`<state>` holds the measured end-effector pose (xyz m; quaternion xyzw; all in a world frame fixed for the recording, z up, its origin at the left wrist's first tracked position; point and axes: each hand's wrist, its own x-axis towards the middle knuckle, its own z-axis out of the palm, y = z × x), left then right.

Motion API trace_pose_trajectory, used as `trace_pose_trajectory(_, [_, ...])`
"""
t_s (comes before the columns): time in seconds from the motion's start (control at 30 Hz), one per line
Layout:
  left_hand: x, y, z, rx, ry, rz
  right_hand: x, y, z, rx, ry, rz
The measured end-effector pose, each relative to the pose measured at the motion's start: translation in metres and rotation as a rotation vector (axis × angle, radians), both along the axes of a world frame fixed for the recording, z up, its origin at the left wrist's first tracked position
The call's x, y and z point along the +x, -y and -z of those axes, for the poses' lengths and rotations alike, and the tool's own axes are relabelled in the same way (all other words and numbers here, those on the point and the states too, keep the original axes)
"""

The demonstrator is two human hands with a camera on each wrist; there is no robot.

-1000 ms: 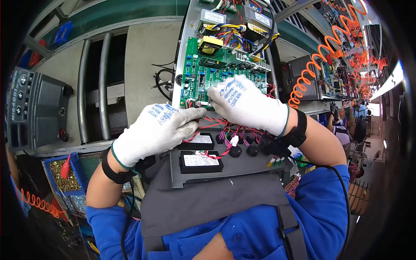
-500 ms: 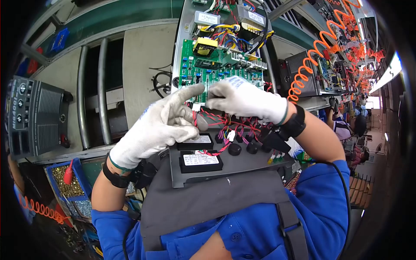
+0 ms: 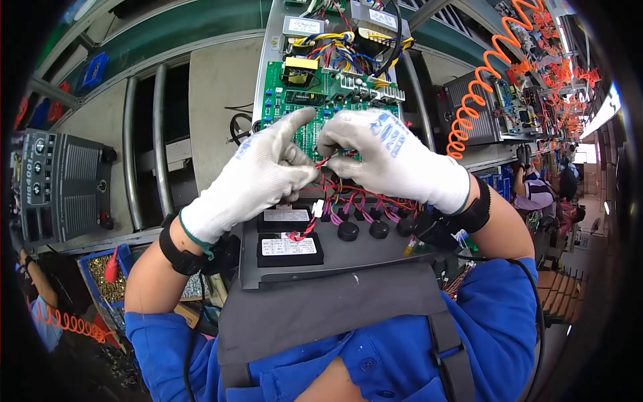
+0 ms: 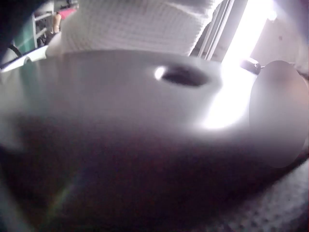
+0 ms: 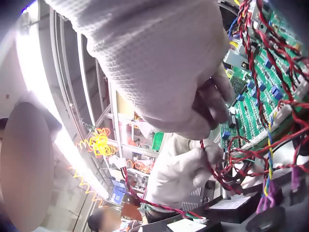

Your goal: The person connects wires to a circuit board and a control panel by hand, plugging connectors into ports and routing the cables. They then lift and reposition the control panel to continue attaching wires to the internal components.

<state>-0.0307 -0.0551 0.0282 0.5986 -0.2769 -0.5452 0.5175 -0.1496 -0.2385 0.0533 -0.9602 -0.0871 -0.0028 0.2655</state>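
Observation:
Both hands wear white gloves and meet over the front edge of a green circuit board [image 3: 303, 137]. My left hand [image 3: 264, 167] pinches a twisted red-and-black wire [image 5: 207, 162] between thumb and curled fingers, its index finger stretched out over the board. From the right, my right hand [image 3: 395, 157] pinches the same wire with thumb and bent fingers. Below them stands a dark front panel [image 3: 362, 253] with two black labelled modules [image 3: 289, 249] and round black parts [image 3: 348, 231]. A white connector [image 3: 317, 208] hangs on red wires there. The left wrist view is mostly a dark blurred surface.
Transformers [image 3: 375, 27] and bundled wires fill the chassis behind the board. A grey machine [image 3: 63, 184] stands at the left past metal rollers [image 3: 161, 134]. Blue bins [image 3: 107, 278] of small metal parts sit lower left. An orange coiled hose [image 3: 469, 100] hangs at the right.
The left hand has lifted from the wires by the board's edge, index finger now extended, and moved toward the right hand. The right hand's fingers have come down onto the red wire. The view has shifted slightly.

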Motion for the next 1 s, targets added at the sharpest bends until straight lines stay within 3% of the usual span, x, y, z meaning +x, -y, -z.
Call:
trace_pose_trajectory(0.03, [-0.003,0.002,0.006,-0.011,0.038,0.006,0.0,-0.002,0.001,0.003,-0.005,0.0])
trace_pose_trajectory(0.1, [-0.006,0.003,0.004,0.019,0.09,-0.006,0.002,-0.008,0.004,-0.366,0.058,-0.082])
trace_pose_trajectory(0.27, [0.015,-0.032,-0.004,0.045,0.603,-0.143,0.01,-0.014,0.01,-0.574,-0.037,-0.064])
trace_pose_trajectory(0.33, [0.021,-0.07,0.012,-0.021,0.764,-0.097,0.01,-0.014,0.005,-0.666,0.015,-0.078])
trace_pose_trajectory(0.4, [0.013,-0.1,0.009,0.075,0.88,0.083,0.009,-0.014,0.005,-0.623,0.075,-0.074])
trace_pose_trajectory(0.47, [-0.001,-0.109,0.02,-0.137,1.07,0.106,0.01,-0.016,0.01,-0.381,0.06,0.012])
trace_pose_trajectory(0.5, [-0.007,-0.11,0.019,-0.089,1.002,0.116,0.013,-0.02,0.011,-0.225,0.072,0.031])
trace_pose_trajectory(0.53, [-0.008,-0.107,0.017,-0.085,0.998,0.1,0.015,-0.024,0.008,-0.228,0.068,0.015])
trace_pose_trajectory(0.6, [0.0,-0.092,0.011,-0.148,1.041,-0.117,0.016,-0.036,-0.002,-0.143,0.06,-0.026])
trace_pose_trajectory(0.67, [0.003,-0.067,-0.009,-0.097,0.917,-0.111,0.016,-0.039,0.003,-0.113,0.129,-0.053])
trace_pose_trajectory(0.8, [0.006,-0.032,0.002,-0.184,0.793,0.01,0.016,-0.029,-0.007,-0.148,0.132,-0.049])
trace_pose_trajectory(0.87, [0.01,-0.024,-0.019,0.187,0.494,0.186,0.012,-0.02,-0.006,0.104,0.046,0.072])
trace_pose_trajectory(0.9, [0.008,-0.023,-0.011,0.147,0.616,0.144,0.01,-0.014,-0.006,0.035,0.065,0.101])
trace_pose_trajectory(1.0, [0.005,-0.015,-0.02,0.254,0.657,0.213,0.005,0.001,0.004,-0.119,-0.172,0.037])
